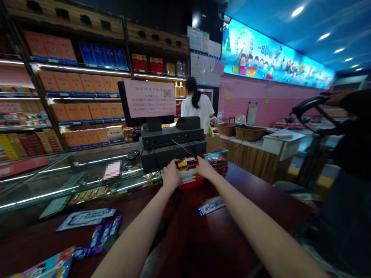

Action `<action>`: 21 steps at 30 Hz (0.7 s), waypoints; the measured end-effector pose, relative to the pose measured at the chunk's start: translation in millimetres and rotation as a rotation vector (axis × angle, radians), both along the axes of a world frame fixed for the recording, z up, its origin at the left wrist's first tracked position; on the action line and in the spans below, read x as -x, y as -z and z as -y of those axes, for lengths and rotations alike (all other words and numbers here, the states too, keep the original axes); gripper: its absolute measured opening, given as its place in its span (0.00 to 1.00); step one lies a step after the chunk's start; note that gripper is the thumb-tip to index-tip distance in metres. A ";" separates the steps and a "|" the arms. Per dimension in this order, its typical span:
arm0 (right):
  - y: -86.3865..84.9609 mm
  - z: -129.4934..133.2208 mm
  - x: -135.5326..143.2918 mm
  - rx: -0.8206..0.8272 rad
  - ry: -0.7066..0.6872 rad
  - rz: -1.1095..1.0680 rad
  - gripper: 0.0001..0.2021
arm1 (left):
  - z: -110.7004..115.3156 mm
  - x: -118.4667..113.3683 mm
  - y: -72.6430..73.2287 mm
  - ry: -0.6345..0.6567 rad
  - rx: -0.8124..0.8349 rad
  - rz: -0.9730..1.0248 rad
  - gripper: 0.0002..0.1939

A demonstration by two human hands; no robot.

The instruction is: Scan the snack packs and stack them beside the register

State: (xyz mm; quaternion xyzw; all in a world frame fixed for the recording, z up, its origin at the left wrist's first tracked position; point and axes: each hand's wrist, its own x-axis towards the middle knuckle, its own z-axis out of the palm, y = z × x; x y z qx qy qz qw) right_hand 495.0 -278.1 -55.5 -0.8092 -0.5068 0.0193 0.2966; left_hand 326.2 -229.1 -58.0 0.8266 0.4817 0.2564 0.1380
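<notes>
Both arms reach forward across the dark red counter. My left hand (171, 175) grips the left end of a brown-and-yellow snack box (188, 163), its fingers curled at the edge. At the right end of that box, my right hand (205, 168) is closed on it. Beneath it sits a red-and-white box (191, 180). Directly right stands a red display box (222, 164) with a teal part on top. A blue-and-white wrapped bar (211, 205) lies on the counter, nearer than the boxes and below my right forearm.
Behind the boxes stands a black cash register (171, 148) with a sign-covered screen (152, 99). Blue-and-white packets (87, 219) and small purple-blue bars (106, 233) lie at left by the glass case (95, 170). A person in white (197, 108) stands beyond; another person (355, 154) is at right.
</notes>
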 end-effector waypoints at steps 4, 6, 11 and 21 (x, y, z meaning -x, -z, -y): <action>6.0 17.2 1.7 -0.104 -0.059 0.035 0.31 | 10.8 9.0 0.4 0.018 -0.065 0.017 0.31; 9.7 28.3 2.5 -0.149 -0.089 0.046 0.32 | 15.6 13.8 2.6 0.035 -0.099 0.023 0.30; 22.9 58.1 5.3 -0.199 -0.141 0.054 0.31 | 27.9 24.6 9.9 0.084 -0.132 0.012 0.28; 62.5 94.5 8.9 -0.124 -0.155 0.047 0.31 | 71.6 37.8 33.7 0.209 -0.143 -0.085 0.31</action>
